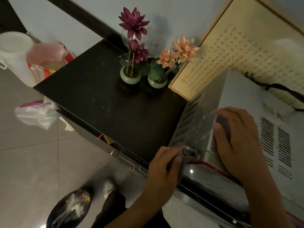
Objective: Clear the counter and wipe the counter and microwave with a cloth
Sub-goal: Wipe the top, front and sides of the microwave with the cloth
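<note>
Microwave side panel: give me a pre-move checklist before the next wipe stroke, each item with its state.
1. Cloth gripped in left hand: ok.
2. Cloth touching the microwave at its lower front corner: ok.
3. Right hand bracing the top edge: ok.
4. Side panel free of smears: not ok, pale streaks show.
5. Counter beside it cleared: not ok, two flower pots remain.
6. Cloth damp: cannot tell.

Brushed metal microwave (205, 122) casing looks dull and smeared, the dark counter (115, 102) matt and speckled, the cloth (189, 153) soft grey.
</note>
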Tool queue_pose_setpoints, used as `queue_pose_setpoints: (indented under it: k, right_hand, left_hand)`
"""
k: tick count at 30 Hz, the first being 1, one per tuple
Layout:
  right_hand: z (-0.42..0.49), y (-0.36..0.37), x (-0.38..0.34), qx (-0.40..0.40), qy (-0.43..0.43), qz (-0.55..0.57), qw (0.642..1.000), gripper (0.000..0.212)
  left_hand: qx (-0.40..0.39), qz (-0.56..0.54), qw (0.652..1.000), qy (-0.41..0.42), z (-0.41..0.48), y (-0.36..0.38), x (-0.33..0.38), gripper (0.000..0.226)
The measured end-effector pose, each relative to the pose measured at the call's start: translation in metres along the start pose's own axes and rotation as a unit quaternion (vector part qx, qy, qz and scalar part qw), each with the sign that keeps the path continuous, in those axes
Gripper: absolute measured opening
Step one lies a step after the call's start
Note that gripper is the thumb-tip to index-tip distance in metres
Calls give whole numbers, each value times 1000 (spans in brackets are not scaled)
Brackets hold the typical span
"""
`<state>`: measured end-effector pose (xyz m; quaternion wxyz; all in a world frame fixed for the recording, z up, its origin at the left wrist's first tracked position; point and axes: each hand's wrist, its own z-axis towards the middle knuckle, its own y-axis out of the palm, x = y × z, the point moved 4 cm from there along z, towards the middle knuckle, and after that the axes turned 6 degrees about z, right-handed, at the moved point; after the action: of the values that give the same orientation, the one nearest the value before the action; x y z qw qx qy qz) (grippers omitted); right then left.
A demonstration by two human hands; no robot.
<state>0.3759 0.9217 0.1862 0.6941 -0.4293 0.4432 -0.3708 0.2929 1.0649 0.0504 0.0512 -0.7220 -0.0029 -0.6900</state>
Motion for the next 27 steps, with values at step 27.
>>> queue_pose_setpoints:
  k: [27]
  right_hand:
    - [3,-2,0,6,3,0,1000,46]
  left_hand:
    - [-3,131,990,-60,22,11,-92,17]
